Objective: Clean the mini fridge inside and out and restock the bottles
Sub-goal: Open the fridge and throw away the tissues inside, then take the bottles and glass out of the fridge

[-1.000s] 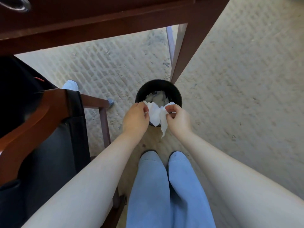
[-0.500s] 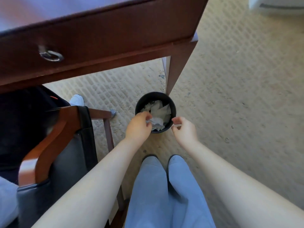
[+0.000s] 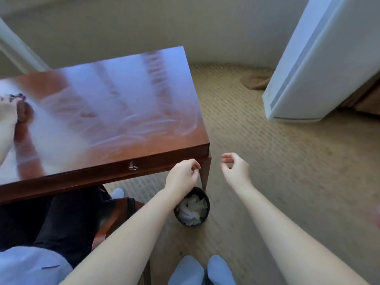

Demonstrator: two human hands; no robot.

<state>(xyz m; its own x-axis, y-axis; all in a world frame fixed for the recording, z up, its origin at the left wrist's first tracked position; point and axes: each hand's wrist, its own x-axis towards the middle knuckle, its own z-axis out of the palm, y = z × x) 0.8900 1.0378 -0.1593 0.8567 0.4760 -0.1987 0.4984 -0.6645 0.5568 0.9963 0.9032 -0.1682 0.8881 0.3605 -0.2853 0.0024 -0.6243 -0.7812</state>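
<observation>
- The left forearm [image 3: 131, 233] and the right forearm [image 3: 277, 229] are bare, and no sleeve reaches into view.
- The left grip [image 3: 182, 175] and the right grip [image 3: 235, 171] are bare hands.
- The two pale blue, smooth fabric leg coverings [image 3: 186, 271] are rounded at their ends; whether they are trousers or socks cannot be told.

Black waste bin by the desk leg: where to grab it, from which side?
Take the waste bin by its rim on the right side, coming from above. It stands upright, open-topped; the desk leg is close behind and the left forearm covers its left edge, so the right rim is the free part. Crumpled tissue fills it, so likely pinch shallow.
</observation>
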